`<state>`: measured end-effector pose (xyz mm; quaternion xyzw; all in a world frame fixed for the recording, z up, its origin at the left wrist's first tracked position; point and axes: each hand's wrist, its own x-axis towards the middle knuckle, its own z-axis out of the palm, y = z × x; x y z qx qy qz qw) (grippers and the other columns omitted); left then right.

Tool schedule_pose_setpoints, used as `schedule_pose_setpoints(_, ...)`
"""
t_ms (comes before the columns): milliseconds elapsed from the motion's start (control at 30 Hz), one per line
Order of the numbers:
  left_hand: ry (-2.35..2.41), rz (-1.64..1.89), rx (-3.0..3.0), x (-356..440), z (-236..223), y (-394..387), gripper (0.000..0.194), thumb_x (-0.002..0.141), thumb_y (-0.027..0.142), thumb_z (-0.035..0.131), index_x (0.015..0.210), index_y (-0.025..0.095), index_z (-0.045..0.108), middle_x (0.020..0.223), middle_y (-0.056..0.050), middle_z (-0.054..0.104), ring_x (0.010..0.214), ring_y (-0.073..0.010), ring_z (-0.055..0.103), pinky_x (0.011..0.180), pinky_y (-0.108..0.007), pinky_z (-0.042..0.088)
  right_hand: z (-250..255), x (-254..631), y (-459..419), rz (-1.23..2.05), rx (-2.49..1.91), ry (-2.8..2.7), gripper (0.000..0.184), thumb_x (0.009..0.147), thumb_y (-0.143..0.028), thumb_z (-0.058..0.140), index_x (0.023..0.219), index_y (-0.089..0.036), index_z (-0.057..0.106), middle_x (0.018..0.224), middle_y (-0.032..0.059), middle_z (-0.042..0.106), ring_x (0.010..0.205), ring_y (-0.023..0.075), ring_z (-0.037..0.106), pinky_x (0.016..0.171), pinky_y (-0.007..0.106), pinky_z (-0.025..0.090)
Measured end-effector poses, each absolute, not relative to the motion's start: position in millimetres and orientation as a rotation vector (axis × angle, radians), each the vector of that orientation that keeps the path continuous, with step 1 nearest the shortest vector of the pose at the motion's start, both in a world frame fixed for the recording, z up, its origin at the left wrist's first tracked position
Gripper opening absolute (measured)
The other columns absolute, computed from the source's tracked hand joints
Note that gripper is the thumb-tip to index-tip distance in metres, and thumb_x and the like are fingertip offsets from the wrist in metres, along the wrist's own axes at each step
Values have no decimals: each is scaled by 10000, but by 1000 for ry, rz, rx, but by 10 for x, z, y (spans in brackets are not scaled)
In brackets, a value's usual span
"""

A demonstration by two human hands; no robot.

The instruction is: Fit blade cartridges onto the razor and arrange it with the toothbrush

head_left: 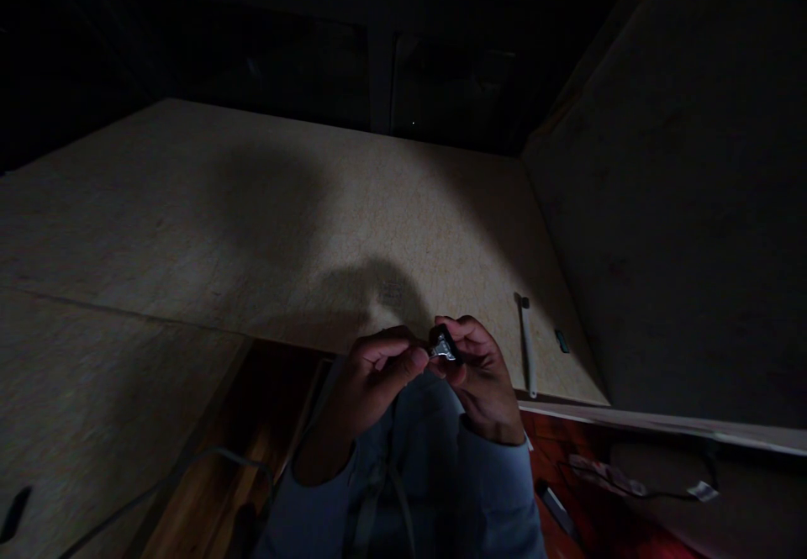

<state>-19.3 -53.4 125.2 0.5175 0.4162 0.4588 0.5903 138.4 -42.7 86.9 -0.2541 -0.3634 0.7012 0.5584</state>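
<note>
Both hands meet over the table's front edge, around a small black piece with a shiny metal part [445,347]; its exact kind I cannot make out. My left hand [382,374] has thumb and forefinger pinched at the metal side of this piece. Around its black outer side curl the fingers and thumb of my right hand [482,370]. The fingertips cover some of the piece. To the right of my right hand, a thin pale stick with a dark end [528,349] lies on the table.
The pale speckled table [403,206] runs up to a dark wall. A tall panel [681,206] stands at the right. Near it lies a small dark-and-teal item [561,340]. A grey cable [170,477] crosses at lower left, close to a black object [16,513]. The light is dim.
</note>
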Motion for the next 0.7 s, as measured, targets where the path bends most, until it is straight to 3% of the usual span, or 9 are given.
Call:
schedule_pose_setpoints(433,1001,1054,1293,-207,1266,-547,351,911,446,631,673,195,688,670,-9,613,654,-139,540,654,-262,422,868,1403,-419,1614,-684,-884,436,570,-406,960,942,-299,760,833,-7,703,655,126,589,607,245,499)
schedule_pose_setpoints(700,947,1096,1214,-123,1134,-499,499,884,607,605,630,178,603,601,16,506,571,-116,450,571,-246,380,916,1445,-417,1585,-706,-893,470,644,-414,919,1067,-275,768,819,2,665,664,116,550,603,230,467)
